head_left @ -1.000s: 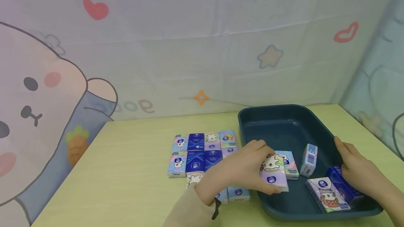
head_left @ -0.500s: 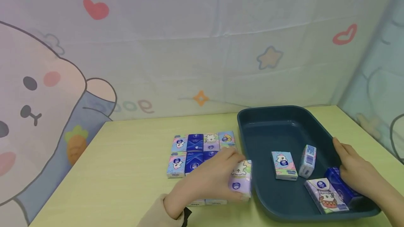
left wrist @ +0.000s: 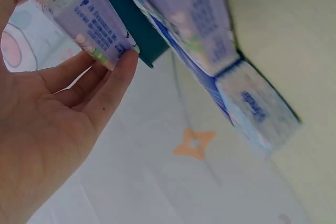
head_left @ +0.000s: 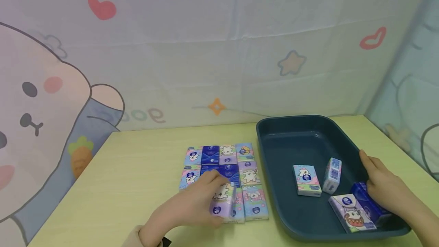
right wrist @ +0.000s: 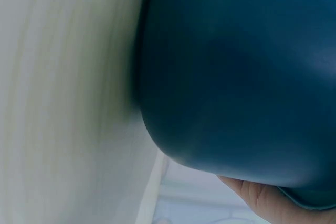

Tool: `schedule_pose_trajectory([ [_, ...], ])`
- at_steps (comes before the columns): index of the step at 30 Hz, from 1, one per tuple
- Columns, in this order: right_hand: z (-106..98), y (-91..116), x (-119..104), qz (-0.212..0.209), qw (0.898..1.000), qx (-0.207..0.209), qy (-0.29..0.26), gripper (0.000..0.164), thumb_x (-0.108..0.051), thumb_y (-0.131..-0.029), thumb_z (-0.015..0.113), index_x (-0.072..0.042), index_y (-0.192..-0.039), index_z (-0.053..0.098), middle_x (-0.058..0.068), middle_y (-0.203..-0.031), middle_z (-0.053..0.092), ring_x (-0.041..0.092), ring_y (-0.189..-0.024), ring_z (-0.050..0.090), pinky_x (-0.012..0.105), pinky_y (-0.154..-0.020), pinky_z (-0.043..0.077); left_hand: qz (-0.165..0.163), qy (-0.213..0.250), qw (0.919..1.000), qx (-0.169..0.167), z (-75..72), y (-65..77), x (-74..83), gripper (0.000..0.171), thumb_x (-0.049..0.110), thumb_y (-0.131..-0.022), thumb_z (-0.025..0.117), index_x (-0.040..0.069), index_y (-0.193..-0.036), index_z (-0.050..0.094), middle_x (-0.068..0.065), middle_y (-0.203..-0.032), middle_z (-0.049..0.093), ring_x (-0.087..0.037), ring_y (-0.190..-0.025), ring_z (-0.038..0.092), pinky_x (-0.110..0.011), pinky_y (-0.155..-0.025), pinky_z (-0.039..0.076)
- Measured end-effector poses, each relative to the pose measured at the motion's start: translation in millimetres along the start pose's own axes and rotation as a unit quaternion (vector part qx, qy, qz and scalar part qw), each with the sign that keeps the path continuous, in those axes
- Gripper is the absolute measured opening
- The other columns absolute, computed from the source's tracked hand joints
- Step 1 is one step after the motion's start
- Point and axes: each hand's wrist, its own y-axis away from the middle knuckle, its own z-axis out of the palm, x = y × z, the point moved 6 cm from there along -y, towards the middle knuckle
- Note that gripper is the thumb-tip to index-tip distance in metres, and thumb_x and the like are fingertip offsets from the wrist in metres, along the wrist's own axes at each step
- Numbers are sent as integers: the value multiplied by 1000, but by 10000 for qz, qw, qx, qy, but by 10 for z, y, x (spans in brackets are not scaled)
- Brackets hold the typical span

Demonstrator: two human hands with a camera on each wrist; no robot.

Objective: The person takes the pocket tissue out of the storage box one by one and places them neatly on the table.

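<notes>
My left hand (head_left: 192,203) pinches a purple pocket tissue pack (head_left: 220,203) with a white cartoon animal, over the front of a block of tissue packs (head_left: 229,172). The left wrist view shows the thumb and fingers on opposite ends of this tissue pack (left wrist: 97,22), raised apart from the others. The hand hides the block's front left part. At the right, my right hand (head_left: 387,186) grips the right rim of a dark teal tray (head_left: 298,140). In the right wrist view, fingers (right wrist: 262,198) show at the tray's edge (right wrist: 226,145).
Inside the tray lie a light blue pack (head_left: 306,180), an upright pack with a barcode (head_left: 332,176), a purple pack (head_left: 352,213) and a dark blue pack (head_left: 368,203). Bare yellow tabletop (head_left: 137,170) extends left of the block. A printed cloth (head_left: 192,68) hangs behind.
My left hand has carried the purple tissue pack leftward, from over the tray to above the block's front row. My right hand stays on the tray rim.
</notes>
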Motion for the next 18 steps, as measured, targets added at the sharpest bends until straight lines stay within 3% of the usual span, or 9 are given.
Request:
schedule_pose_trajectory([
  [9, 12, -9, 7, 79, 9999, -98, -15, 72, 9, -77, 50, 19, -142, 20, 40, -125, 40, 60, -102, 51, 61, -70, 50, -190, -62, 9998, -50, -26, 263, -190, 76, 25, -65, 80, 6, -132, 49, 2, -123, 47, -11, -110, 43, -29, -97, 47],
  [18, 1, -12, 8, 135, 9997, -186, -7, 73, 9, -78, 50, 19, -143, 18, 41, -125, 39, 60, -103, 50, 61, -70, 50, -349, -258, 9990, 112, -102, 345, -370, 69, 27, -60, 81, 9, -119, 48, 6, -110, 44, -10, -104, 39, -29, -91, 47],
])
